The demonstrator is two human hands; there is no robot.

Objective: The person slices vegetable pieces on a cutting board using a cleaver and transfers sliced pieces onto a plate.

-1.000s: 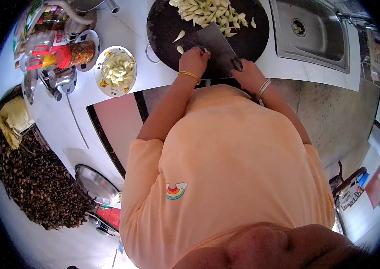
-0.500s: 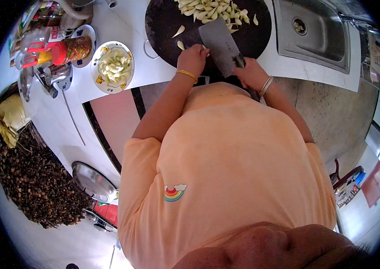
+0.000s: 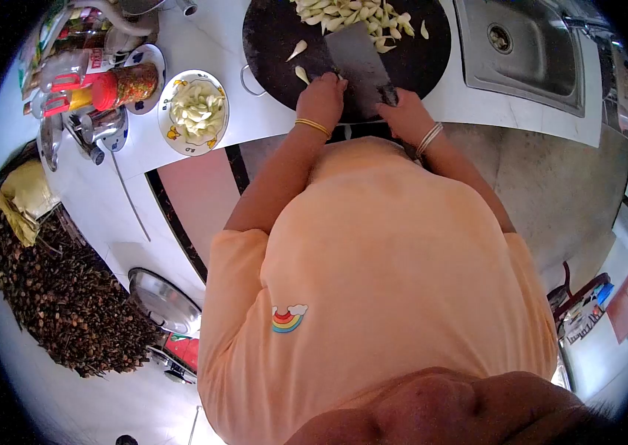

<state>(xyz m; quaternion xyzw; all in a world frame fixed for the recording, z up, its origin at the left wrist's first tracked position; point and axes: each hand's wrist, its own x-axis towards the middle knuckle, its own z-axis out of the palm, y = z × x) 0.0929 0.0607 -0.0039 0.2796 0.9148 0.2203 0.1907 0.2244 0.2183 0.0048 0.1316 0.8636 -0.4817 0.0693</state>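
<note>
My right hand [image 3: 406, 116] is wrapped round the handle of a cleaver [image 3: 360, 62], whose broad blade lies over the dark round board [image 3: 273, 37]. Just left of the blade, my left hand [image 3: 321, 99] has its fingers pressed together on a small pale piece, mostly hidden by the fingertips. Many garlic cloves [image 3: 355, 13] are heaped at the board's far side. Two loose cloves [image 3: 297, 50] lie near my left hand. On the counter to the left, a patterned plate [image 3: 171, 138] holds a pile of pale peeled cloves [image 3: 197, 111].
A steel sink [image 3: 529, 63] is set into the counter on the right. Red-lidded jars [image 3: 105, 90] and bottles crowd the left side. Lower left are a metal basin [image 3: 166, 302] and a large heap of brown pieces [image 3: 69, 297].
The cleaver's blade has tilted and shifted slightly beside my left hand, and my right hand has moved a little with it. My left hand stays in nearly the same place.
</note>
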